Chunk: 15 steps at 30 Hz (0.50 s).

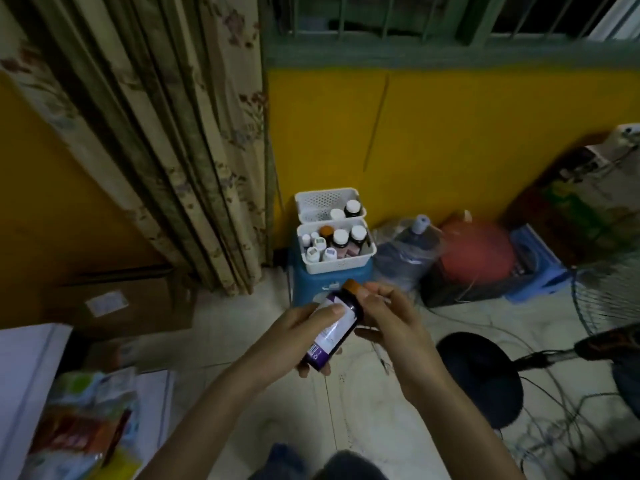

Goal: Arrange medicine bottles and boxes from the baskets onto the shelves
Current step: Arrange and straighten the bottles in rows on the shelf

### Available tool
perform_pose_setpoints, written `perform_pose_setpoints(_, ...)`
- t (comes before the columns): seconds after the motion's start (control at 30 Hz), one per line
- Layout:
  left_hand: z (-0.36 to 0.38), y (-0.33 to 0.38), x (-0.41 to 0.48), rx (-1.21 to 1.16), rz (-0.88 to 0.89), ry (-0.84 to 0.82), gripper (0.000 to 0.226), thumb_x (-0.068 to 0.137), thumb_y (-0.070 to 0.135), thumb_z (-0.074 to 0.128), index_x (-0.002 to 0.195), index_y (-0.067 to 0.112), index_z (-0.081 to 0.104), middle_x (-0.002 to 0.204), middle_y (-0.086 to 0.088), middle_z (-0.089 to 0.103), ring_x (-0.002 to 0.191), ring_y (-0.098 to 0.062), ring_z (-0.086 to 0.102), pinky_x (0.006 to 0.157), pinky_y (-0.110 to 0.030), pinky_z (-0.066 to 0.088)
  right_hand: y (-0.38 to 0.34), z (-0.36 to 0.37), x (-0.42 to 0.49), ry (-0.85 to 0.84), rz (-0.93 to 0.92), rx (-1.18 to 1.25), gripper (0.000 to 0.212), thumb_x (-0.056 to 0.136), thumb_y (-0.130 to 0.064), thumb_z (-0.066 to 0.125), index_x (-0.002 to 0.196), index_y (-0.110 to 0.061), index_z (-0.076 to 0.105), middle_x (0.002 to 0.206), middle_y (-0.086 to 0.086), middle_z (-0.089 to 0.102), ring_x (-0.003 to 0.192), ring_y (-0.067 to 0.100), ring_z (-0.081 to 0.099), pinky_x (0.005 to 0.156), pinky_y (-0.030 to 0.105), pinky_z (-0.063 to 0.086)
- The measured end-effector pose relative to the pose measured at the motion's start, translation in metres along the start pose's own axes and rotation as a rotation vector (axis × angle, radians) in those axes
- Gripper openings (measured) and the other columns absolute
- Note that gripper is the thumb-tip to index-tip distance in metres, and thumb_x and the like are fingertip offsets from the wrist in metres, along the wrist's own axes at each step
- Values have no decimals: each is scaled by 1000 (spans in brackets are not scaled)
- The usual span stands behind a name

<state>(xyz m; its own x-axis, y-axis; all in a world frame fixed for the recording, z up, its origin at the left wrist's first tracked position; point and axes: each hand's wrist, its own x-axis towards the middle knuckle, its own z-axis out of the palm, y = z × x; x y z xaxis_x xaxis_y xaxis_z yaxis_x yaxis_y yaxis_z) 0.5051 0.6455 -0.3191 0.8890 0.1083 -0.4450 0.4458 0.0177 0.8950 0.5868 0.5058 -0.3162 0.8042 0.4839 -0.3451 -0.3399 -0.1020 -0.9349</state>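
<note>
In mid-air over the pale floor tiles, just short of the blue stool (311,284), held tilted between both hands: a dark medicine bottle (341,315) with an orange cap and a white-and-purple label, cap end pointing away towards the baskets. Gripped round the body by the left hand (304,329), thumb laid across the label, fingers curled underneath. Met at the top by the right hand (389,323), fingertips curled onto the orange cap, thumb lower beside the bottle's shoulder; whether twisting the cap or only steadying it, impossible to tell through the blur.

Beyond, on the stool, two white baskets touching end to end: the near basket (341,270) crowded with upright bottles, the far basket (323,199) holding only a few in one corner.

Looks like the gap between picking and placing: bottle out of the basket, apparently being checked or turned for the label. Plenty left to move, judging by the near basket. No shelf plainly in view; possibly the white surface (27,362) at lower left, but not certain.

Next, most likely: let go with one hand, turn away from the baskets, carry the bottle to a shelf. Calls for a firm one-handed hold on the smooth body, a tight cap, and an upright set-down with the label facing out.
</note>
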Motion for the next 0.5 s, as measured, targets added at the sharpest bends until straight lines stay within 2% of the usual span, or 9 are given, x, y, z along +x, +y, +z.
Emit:
perform_pose_setpoints(0.07, -11, -3, 31, -1, -19, -2, 34, 75, 61, 51, 77, 28, 57, 56, 6, 58, 44, -4, 55, 52, -25, 47, -1, 0, 28, -1, 47, -16, 20, 90, -31, 61, 104, -17, 65, 95, 2, 73, 83, 11, 70, 74, 25, 53)
perform_pose_setpoints(0.13, -22, -8, 66, -11, -105, -45, 32, 83, 56, 56, 83, 25, 61, 51, 7, 60, 44, -5, 57, 55, -24, 47, 0, 0, 52, 21, 111, -12, 21, 92, -28, 57, 105, -15, 67, 97, 5, 73, 85, 14, 70, 76, 26, 54)
perform_pose_setpoints(0.2, -30, -9, 98, 18, -196, -43, 31, 87, 49, 58, 94, 20, 64, 62, 7, 66, 53, -5, 61, 55, -20, 46, 6, -4, 82, 40, 178, -2, 24, 92, -28, 56, 107, -12, 67, 99, 7, 73, 88, 18, 70, 76, 28, 55)
perform_pose_setpoints(0.27, -37, -12, 128, 37, -232, -55, 34, 86, 53, 57, 99, 23, 62, 81, -1, 67, 64, -10, 63, 51, -19, 43, 11, -8, 114, 37, 217, 18, 29, 88, -30, 59, 106, -9, 66, 101, 8, 72, 91, 21, 70, 74, 27, 57)
perform_pose_setpoints(0.33, -46, -9, 160, 47, -233, -76, 33, 87, 55, 56, 93, 23, 60, 81, -7, 64, 64, -13, 61, 51, -23, 45, 16, -15, 155, 37, 253, 36, 32, 82, -28, 62, 103, -4, 65, 98, 12, 72, 91, 24, 70, 70, 26, 57)
perform_pose_setpoints(0.4, -56, -7, 202, 44, -233, -75, 38, 80, 55, 50, 88, 18, 60, 75, -12, 61, 61, -16, 59, 54, -29, 47, 18, -26, 204, 16, 322, 13, 25, 85, -21, 63, 100, -1, 64, 96, 15, 71, 89, 27, 70, 70, 28, 58)
perform_pose_setpoints(0.5, -70, -1, 264, -48, -308, -1, 41, 71, 62, 49, 86, 25, 59, 74, -3, 61, 60, -14, 60, 48, -24, 44, 7, -39, 293, -117, 407, -79, 12, 89, -9, 60, 99, -3, 64, 91, 15, 71, 81, 23, 69, 65, 25, 57)
